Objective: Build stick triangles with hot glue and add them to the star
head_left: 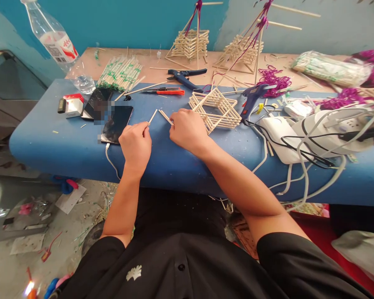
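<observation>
My left hand (136, 143) is closed around a short wooden stick (153, 116) that points up and to the right. In my closed right hand (187, 128) is another wooden stick (164, 116), its end leaning toward the first; the two ends are close but apart. Just beyond my right hand lies a star-shaped lattice of stacked sticks (216, 109), partly hidden by that hand. A dark blue glue gun (252, 101) stands against the lattice's right side. Left of my left hand rests a phone (117, 122) with a white cable plugged in.
Blue cutters (185, 78) and an orange-handled knife (170, 91) lie behind my hands. Wrapped sticks (120, 74) and a plastic bottle (60, 47) are at left. Two finished-looking stick lattices (190, 45) with purple string stand at the wall. A power strip (282, 135) and tangled cables crowd the right.
</observation>
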Tool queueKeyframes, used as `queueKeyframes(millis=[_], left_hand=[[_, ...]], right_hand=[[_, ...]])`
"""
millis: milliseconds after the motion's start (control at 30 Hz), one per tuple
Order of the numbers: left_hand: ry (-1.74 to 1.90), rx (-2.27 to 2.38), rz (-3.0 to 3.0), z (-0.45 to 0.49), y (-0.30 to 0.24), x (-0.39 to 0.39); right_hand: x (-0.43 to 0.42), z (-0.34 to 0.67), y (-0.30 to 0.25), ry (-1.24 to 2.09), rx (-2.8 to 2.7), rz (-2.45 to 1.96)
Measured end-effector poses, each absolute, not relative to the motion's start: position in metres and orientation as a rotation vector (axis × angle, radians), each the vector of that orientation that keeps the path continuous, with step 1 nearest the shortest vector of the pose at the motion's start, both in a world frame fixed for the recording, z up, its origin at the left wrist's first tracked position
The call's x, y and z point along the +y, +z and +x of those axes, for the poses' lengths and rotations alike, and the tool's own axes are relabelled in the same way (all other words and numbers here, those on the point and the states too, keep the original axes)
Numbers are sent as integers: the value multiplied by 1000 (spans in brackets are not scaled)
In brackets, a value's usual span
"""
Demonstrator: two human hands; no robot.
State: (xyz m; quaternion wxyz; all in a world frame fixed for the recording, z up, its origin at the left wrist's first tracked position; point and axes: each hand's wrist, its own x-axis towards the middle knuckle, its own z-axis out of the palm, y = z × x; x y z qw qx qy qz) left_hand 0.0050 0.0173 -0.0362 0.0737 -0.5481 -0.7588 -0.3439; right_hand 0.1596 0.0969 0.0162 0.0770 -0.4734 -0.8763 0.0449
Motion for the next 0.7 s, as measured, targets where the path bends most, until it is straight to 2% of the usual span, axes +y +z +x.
queueKeyframes(millis=[267, 500, 700], left_hand=[[-1052, -2316, -1646, 7, -34, 16], [-1210, -2267, -1575, 6, -36, 4], [-1240, -2176, -1509, 1, -41, -47]], right_hand=[[96, 159, 18, 192, -2600, -1468], [89, 167, 21, 167, -2490, -1505], [67, 188, 10, 323, -2505, -1047]])
